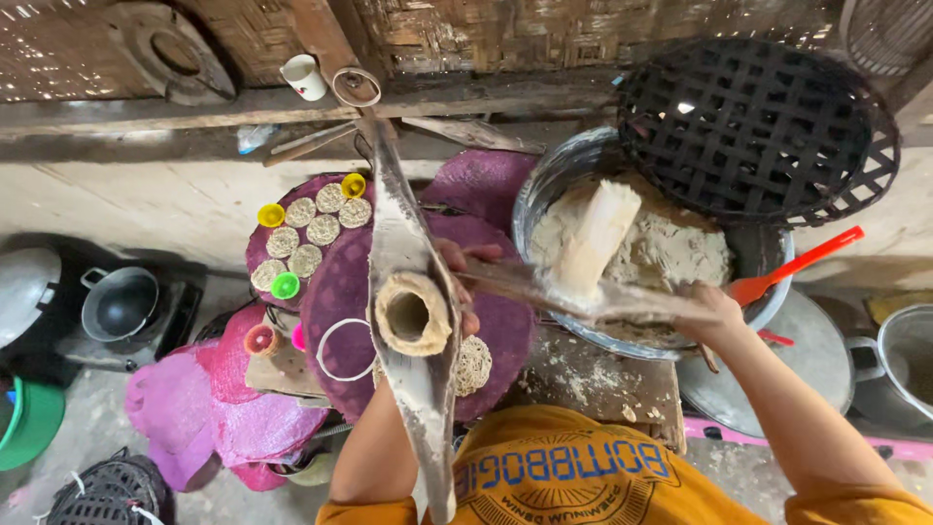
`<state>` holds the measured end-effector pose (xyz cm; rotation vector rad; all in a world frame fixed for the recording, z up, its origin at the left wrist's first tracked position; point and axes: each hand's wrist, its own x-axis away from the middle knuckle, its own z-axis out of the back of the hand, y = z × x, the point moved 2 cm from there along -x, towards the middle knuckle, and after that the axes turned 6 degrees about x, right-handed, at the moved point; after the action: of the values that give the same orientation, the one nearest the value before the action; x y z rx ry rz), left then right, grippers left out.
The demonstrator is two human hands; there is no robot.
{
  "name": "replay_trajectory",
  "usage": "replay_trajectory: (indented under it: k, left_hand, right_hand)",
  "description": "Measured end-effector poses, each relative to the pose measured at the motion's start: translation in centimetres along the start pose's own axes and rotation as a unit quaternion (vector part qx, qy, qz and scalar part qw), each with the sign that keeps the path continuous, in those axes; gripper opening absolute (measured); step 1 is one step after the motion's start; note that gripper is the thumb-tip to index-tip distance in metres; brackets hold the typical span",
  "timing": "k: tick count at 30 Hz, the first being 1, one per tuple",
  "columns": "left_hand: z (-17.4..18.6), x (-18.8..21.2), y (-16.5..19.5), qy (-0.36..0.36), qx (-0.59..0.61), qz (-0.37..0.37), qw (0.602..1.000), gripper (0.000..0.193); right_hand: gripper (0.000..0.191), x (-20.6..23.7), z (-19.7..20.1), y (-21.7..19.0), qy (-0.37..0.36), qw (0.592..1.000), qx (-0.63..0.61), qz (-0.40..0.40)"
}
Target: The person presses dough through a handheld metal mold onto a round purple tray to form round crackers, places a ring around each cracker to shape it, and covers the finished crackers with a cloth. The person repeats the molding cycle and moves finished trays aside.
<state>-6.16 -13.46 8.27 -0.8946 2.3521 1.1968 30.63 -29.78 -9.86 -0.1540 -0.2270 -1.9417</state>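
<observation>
Wooden press lever [413, 321], flour-dusted, runs down the middle of the head view, 1 open cylinder set in it. Left hand [465, 282] sits behind the lever, clasped on a long flat wooden paddle [583, 292]; right hand [708, 313] grips its other end. Paddle lifts 1 pale dough block [595, 238] over 1 metal basin [554, 180] of dough. 1 purple mat [335, 292] beside it; another holds 7 round noodle discs [323, 229], 3 small cups. 1 black woven basket [748, 126] leans on the basin.

Pale dough-caked stick [593, 238], tilted, over metal basin [554, 180] w/ dough.
</observation>
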Motion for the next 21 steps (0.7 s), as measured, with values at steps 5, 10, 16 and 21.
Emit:
replay_trajectory:
  k: [5,10,16,21]
  left_hand:
    - [1.3,2.7,0.1,0.016,-0.251,0.154,0.956,0.052]
    - [1.9,6.8,1.8,0.042,-0.306,0.207,0.928,0.055]
    - [2.1,8.6,1.3,0.063,-0.315,0.207,0.924,0.059]
    - [2.4,8.4,-0.5,0.070,-0.315,0.191,0.927,0.062]
  right_hand:
    - [0.027,0.2,1.0,5.9,-0.058,0.989,0.109,-0.087]
    - [0.038,1.7,6.3,11.2,-0.085,0.979,0.141,-0.119]
    - [0.037,-0.5,3.9,7.8,-0.093,0.984,0.084,-0.123]
    - [0.051,-1.7,0.8,5.1,-0.057,0.997,0.023,-0.056]
